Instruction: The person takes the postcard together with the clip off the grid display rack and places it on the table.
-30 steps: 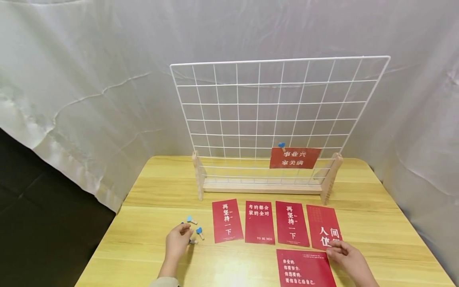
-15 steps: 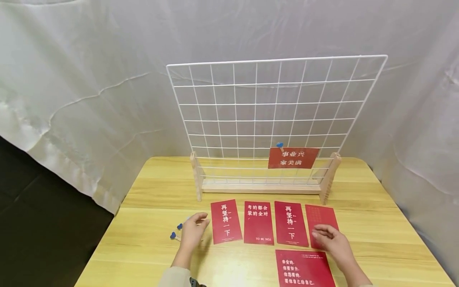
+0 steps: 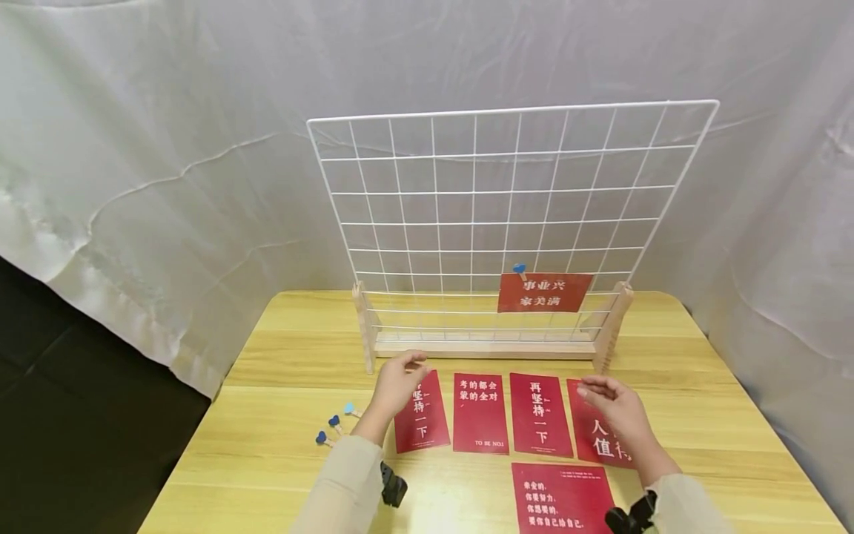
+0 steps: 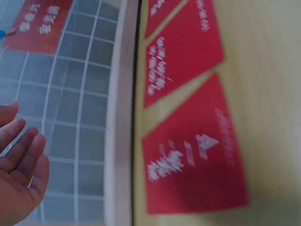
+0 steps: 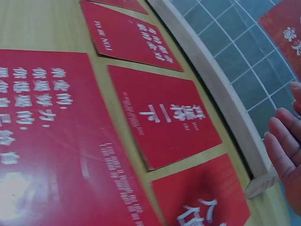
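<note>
My left hand [image 3: 398, 386] hovers over the upper left part of the leftmost red card [image 3: 422, 419]. Its fingers bend loosely, and nothing shows in them in the left wrist view. The right hand [image 3: 617, 406], fingers relaxed, is over the rightmost red card [image 3: 603, 437], partly covering its white characters. In front of both hands stands a white wire grid rack [image 3: 472, 222] on wooden feet. A red card [image 3: 543, 293] hangs low on the grid, held by a blue heart clip [image 3: 520, 268].
Between the hands lie two upright red cards, one with small print [image 3: 480, 423] and one with large characters [image 3: 540, 426]. A wider red card [image 3: 562, 500] is nearer the front. Several heart clips [image 3: 335, 422] lie left of the cards, beside my left forearm.
The left hand has left the clips, moving up and right to the leftmost card. The right hand has moved from the rightmost card's lower corner up over its top. The cards stay put.
</note>
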Demonstrator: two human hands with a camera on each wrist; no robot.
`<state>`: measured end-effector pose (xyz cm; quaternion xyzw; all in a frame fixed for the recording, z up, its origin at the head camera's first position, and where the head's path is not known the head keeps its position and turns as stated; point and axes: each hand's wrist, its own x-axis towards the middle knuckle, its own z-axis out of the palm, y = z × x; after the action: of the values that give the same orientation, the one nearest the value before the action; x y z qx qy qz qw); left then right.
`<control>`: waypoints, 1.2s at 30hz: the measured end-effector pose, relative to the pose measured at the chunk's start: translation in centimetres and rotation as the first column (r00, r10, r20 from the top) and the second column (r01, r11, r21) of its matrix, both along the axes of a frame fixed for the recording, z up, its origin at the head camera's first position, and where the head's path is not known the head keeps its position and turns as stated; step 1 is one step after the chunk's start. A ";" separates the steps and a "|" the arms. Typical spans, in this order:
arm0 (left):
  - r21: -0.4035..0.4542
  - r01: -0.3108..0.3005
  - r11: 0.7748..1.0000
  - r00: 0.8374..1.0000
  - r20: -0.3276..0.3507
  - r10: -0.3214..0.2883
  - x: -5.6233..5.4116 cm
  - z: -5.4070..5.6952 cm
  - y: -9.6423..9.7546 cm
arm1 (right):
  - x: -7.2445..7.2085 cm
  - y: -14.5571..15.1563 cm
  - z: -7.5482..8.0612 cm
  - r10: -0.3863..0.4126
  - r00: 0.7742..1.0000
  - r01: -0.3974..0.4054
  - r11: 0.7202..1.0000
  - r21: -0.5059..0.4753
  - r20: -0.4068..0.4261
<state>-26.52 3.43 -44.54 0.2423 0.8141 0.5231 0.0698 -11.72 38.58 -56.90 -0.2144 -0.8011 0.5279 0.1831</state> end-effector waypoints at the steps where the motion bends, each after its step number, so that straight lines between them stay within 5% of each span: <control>1: 0.000 0.009 1.000 1.000 -0.005 -0.009 -0.2 0.3 0.5 | -0.4 0.4 -0.2 -0.004 1.000 0.004 1.000 0.009 -0.004; 14: 0.067 0.093 0.993 0.996 0.002 -0.093 -0.7 3.1 6.3 | -4.0 4.4 0.0 0.037 0.976 -0.074 0.983 -0.166 -0.216; 15: 0.067 0.097 0.993 0.995 0.000 -0.097 -0.7 3.3 6.7 | -4.7 5.3 -1.1 -0.004 0.979 -0.024 0.990 -0.137 -0.203; 21: 0.071 0.101 0.992 0.995 -0.028 -0.099 -1.2 4.9 9.4 | -6.5 6.6 -1.2 -0.052 0.975 0.050 0.999 -0.013 -0.214; 24: 0.058 0.101 0.993 0.993 -0.059 -0.097 -1.4 5.9 10.6 | -6.4 5.9 1.0 -0.044 0.981 0.047 0.999 0.008 -0.190; 31: 0.018 0.107 0.994 0.984 -0.142 -0.103 -2.0 7.8 13.0 | -4.2 -0.9 12.4 0.004 0.993 -0.002 1.000 0.018 -0.118; 36: -0.028 0.124 0.992 0.975 -0.181 -0.127 -2.2 8.9 14.1 | -4.5 -2.2 15.0 -0.011 0.996 0.014 1.000 0.022 -0.094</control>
<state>-28.68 17.57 -35.67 0.3396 0.8045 0.4864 0.0297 -16.17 36.41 -41.91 -0.1924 -0.7962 0.5272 0.2261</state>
